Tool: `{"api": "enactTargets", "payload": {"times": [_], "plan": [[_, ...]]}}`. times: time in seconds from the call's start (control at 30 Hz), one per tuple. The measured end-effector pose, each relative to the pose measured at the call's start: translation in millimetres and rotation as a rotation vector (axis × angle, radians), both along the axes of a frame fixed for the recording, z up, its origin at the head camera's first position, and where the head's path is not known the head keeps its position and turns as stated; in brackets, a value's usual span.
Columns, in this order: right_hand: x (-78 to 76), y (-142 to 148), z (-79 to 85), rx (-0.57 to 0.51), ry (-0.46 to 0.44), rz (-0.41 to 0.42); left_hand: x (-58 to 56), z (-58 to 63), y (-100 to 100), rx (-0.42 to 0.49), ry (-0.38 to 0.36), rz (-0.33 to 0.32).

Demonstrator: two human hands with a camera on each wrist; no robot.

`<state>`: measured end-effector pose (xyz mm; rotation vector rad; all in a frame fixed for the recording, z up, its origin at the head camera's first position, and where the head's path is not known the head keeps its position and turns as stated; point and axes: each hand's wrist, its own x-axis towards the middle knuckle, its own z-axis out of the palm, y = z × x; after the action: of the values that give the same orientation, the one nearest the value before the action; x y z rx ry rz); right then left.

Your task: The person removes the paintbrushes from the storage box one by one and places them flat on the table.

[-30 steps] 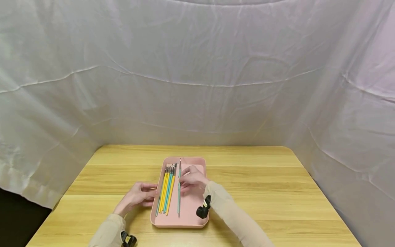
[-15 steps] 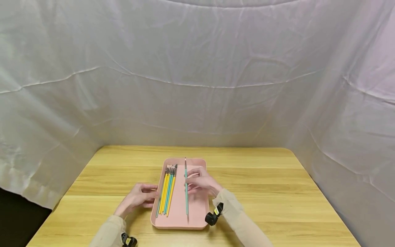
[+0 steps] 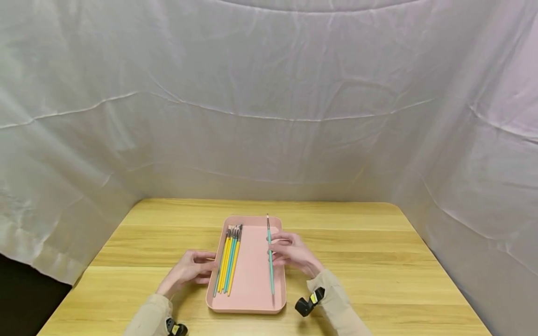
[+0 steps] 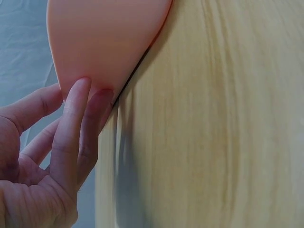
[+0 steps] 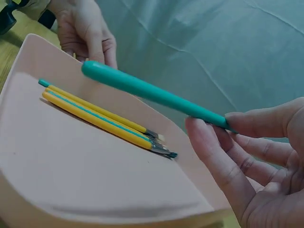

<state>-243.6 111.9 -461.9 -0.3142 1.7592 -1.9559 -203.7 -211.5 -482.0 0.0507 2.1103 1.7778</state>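
A pink tray [image 3: 252, 280] lies on the table, and my left hand [image 3: 189, 271] rests against its left side. In the left wrist view, extended fingers [image 4: 69, 133] press the tray's outer wall [image 4: 114, 38], with one fingertip at the rim. My right hand [image 3: 294, 254] pinches a teal paintbrush [image 3: 271, 275] between thumb and fingers over the tray's right side. In the right wrist view, the thick handle end of that teal paintbrush [image 5: 142, 90] points away from the hand; its bristle end is hidden there. Several yellow and teal paintbrushes [image 3: 229, 266] lie side by side along the tray's left.
The light wooden table [image 3: 370, 266] extends around the tray. Grey-white fabric [image 3: 269, 149] hangs behind and at both sides. Each sleeved wrist wears a small black camera, the right camera [image 3: 309, 302] near the tray's front right corner.
My right hand has moved to the right with the teal paintbrush, from beside the row of brushes to the tray's right edge. The left hand stays at the tray's left side.
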Motion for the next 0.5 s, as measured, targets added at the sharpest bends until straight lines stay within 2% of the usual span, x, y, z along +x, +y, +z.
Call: {"api": "enactTargets", "payload": {"times": [0.23, 0.5], "plan": [[6.8, 18.8, -7.4, 0.013, 0.018, -0.013, -0.1, -4.4, -0.9, 0.021, 0.002, 0.004], [12.7, 43.4, -21.1, -0.027, 0.010, -0.057, 0.0, -3.9, -0.2, 0.009, -0.006, 0.027]]}}
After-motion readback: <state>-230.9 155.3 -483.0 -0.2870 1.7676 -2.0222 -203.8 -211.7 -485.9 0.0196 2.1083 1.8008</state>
